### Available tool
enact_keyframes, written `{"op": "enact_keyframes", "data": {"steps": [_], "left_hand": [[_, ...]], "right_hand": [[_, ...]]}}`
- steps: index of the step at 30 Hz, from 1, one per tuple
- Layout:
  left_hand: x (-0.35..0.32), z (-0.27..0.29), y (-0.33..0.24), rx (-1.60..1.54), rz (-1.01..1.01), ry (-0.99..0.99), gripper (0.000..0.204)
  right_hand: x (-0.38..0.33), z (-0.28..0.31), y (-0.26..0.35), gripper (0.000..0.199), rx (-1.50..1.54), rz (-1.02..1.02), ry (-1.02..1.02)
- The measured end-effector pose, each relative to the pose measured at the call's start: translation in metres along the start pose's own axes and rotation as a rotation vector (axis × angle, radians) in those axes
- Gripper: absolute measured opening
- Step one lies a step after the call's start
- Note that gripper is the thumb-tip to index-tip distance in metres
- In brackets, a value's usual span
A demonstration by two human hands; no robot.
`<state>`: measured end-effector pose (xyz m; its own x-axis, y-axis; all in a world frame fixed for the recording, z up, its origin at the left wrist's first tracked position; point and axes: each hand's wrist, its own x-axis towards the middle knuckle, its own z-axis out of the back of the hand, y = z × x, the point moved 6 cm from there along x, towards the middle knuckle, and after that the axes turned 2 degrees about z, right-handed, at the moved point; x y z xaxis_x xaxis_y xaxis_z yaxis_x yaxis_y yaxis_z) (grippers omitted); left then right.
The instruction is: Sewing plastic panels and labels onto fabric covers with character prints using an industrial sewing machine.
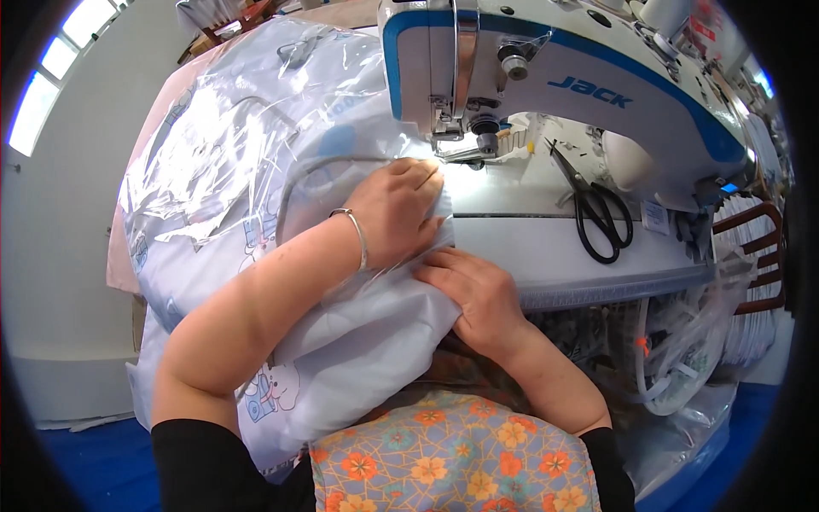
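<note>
The plastic-covered fabric [256, 171] lies bundled over my lap and the table [546, 247], its edge just under the presser foot [452, 141]. My left hand [397, 209] presses flat on it, fingers spread, just beside the needle. My right hand [473, 294] pinches the near fold. I judge best: keep the edge taut, fingertips clear of the needle. Scissors [597, 213] lie right.

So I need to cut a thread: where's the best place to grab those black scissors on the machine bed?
Take the scissors by the two finger loops at the near end, reaching from the person's side with the right hand. The closed blades point away toward the machine arm, so the handles face you.
</note>
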<state>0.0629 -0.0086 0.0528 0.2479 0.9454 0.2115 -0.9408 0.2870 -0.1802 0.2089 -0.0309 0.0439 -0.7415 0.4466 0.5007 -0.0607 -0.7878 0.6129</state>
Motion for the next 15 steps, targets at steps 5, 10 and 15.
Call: {"op": "enact_keyframes", "data": {"steps": [5, 10, 15], "left_hand": [[0.002, 0.009, 0.003, -0.110, -0.051, -0.054, 0.049], [0.001, 0.004, 0.006, -0.111, -0.041, 0.027, 0.050], [-0.001, 0.007, 0.004, -0.202, -0.039, -0.092, 0.046]], "right_hand": [[0.008, -0.004, -0.007, 0.028, 0.081, -0.032, 0.057], [0.011, 0.000, -0.011, 0.029, -0.016, 0.032, 0.018], [-0.004, -0.002, 0.003, 0.033, -0.251, 0.049, 0.067]]}}
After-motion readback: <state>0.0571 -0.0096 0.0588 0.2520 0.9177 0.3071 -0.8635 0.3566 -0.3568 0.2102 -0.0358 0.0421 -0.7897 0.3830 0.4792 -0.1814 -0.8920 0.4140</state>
